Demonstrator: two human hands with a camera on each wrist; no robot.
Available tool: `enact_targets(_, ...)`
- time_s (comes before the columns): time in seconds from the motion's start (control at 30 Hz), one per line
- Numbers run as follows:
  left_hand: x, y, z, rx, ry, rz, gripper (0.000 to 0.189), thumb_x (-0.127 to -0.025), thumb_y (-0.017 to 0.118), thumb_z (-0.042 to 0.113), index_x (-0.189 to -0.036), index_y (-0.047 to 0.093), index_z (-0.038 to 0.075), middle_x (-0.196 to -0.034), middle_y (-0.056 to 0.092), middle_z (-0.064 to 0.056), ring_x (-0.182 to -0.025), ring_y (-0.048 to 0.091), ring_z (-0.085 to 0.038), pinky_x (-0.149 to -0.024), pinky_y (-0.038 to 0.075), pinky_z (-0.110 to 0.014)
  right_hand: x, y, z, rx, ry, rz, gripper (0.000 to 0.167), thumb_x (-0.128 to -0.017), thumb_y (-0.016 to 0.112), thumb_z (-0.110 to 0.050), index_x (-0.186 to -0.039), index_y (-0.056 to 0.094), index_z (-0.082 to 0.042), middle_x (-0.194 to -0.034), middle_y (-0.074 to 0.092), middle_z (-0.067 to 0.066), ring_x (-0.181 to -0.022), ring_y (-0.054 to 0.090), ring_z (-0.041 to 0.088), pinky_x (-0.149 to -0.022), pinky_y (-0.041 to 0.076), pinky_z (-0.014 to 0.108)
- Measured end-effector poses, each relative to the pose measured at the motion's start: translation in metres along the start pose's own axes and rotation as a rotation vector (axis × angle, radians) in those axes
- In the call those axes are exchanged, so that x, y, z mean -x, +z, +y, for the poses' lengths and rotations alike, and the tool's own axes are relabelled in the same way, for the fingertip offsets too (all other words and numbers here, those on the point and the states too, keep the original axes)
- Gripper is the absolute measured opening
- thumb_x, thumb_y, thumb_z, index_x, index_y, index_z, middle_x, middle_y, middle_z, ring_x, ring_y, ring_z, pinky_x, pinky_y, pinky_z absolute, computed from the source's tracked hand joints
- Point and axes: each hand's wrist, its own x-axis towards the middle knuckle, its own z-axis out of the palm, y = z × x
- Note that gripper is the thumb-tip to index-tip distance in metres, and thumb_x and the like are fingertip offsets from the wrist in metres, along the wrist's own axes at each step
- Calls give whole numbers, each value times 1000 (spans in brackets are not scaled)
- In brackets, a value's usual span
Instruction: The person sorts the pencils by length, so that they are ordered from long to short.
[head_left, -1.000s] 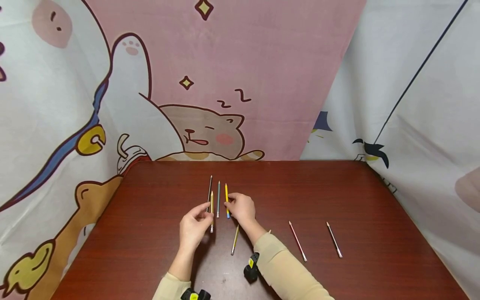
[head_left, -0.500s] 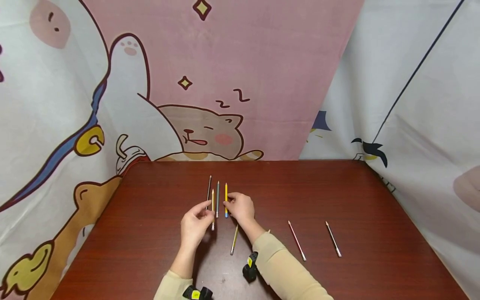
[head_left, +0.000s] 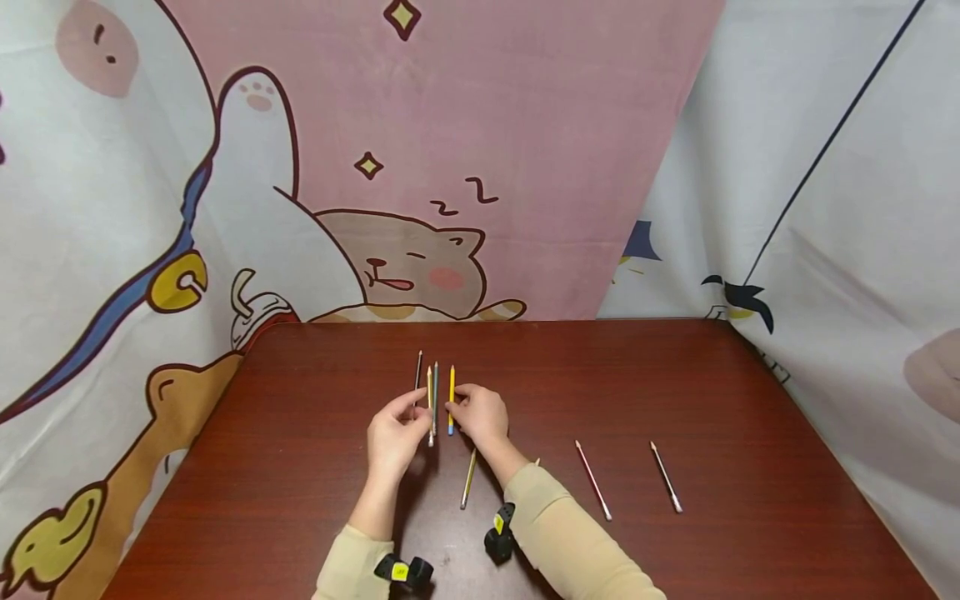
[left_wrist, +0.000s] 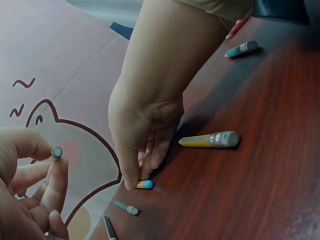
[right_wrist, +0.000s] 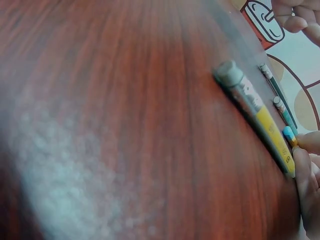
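Observation:
My left hand (head_left: 393,433) pinches a gold-coloured pencil (head_left: 430,377) between thumb and index finger, above the table; its round eraser end (left_wrist: 57,152) faces the left wrist camera. In the head view this pencil appears close beside a teal pencil (head_left: 436,375), with a black pencil (head_left: 419,363) to the left, partly behind the fingers. My right hand (head_left: 483,417) pinches a yellow pencil (head_left: 452,383) with a blue end, which lies on the table just right of the teal one. In the right wrist view, the right-hand fingertips (right_wrist: 301,155) are at that blue end (right_wrist: 288,133).
Nearer me lies a yellow pencil with a grey eraser (head_left: 468,485). A red pencil (head_left: 594,483) and a dark pencil (head_left: 666,479) lie to the right. A green pencil (left_wrist: 242,49) is mostly hidden by the right sleeve in the head view. A printed cloth (head_left: 562,167) hangs behind the table (head_left: 570,375).
My left hand has moved forward and slightly right, bringing the gold-coloured pencil closer to the teal one. The right hand stays on the yellow pencil.

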Motion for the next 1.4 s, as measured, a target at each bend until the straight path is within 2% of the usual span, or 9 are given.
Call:
enact_targets(0.17, -3, 3, 0, 7, 2, 2, 32, -78, 74, 7, -110, 76, 8, -75, 68, -2, -63, 57, -5, -60, 44, -22, -1, -1, 2, 40, -12, 18, 30, -84, 78, -25, -111, 75, -12, -71, 70, -6, -54, 60, 5, -56, 49, 30)
enact_targets(0.43, -6, 9, 1, -7, 10, -6, 31, -80, 73, 7, -111, 76, 8, -76, 70, -3, -64, 60, -7, -60, 46, -23, 0, -1, 4, -10, -7, 13, 31, -85, 77, -22, -112, 75, -10, -68, 69, -6, -45, 56, 2, -54, 48, 28)
enact_targets(0.63, -8, 14, 3, -26, -13, -23, 33, -80, 73, 8, -113, 75, 7, -76, 69, -1, -64, 60, -7, -59, 45, -24, 2, -2, 6, -36, -15, 17, 32, -86, 76, -22, -114, 74, -7, -69, 70, -4, -47, 59, 4, -56, 49, 28)
enact_targets(0.7, -9, 15, 4, -43, -14, -25, 35, -79, 73, 9, -114, 75, 8, -76, 69, -1, -64, 60, -7, -59, 45, -25, 3, -3, 8, -109, -6, 8, 32, -86, 75, -19, -115, 73, -4, -71, 71, -1, -49, 62, 7, -55, 51, 27)
enact_targets(0.87, -13, 22, 3, -96, 4, -31, 36, -78, 73, 12, -114, 75, 9, -77, 70, 0, -65, 61, -9, -60, 46, -29, 8, -12, 13, -405, 64, -35, 34, -89, 70, -10, -119, 67, 6, -74, 70, 12, -53, 66, 17, -49, 54, 28)
enact_targets(1.03, -17, 32, 1, -184, 36, -15, 34, -77, 73, 15, -111, 76, 14, -75, 69, 3, -67, 62, -12, -63, 47, -34, 16, -29, 18, -628, 120, -43, 36, -91, 65, -4, -123, 61, 12, -79, 69, 24, -53, 64, 14, -51, 55, 30)
enact_targets(1.13, -19, 39, -1, -226, 52, -7, 33, -76, 73, 17, -108, 77, 15, -72, 67, 5, -65, 61, -12, -63, 46, -35, 20, -39, 19, -702, 129, -33, 37, -92, 63, -3, -125, 59, 14, -82, 68, 28, -53, 62, 10, -52, 56, 31)
enact_targets(1.3, -22, 50, -5, -269, 87, 4, 34, -74, 73, 19, -107, 78, 14, -71, 68, 7, -65, 63, -13, -61, 48, -36, 26, -54, 21, -765, 111, -12, 39, -94, 63, -1, -128, 55, 16, -83, 67, 29, -53, 61, 10, -52, 56, 31)
enact_targets(1.4, -23, 55, -7, -308, 124, 17, 33, -73, 73, 20, -105, 78, 15, -71, 69, 7, -66, 65, -15, -67, 48, -41, 29, -61, 22, -799, 106, -2, 40, -94, 62, -1, -129, 53, 16, -84, 66, 31, -53, 61, 10, -51, 55, 30)
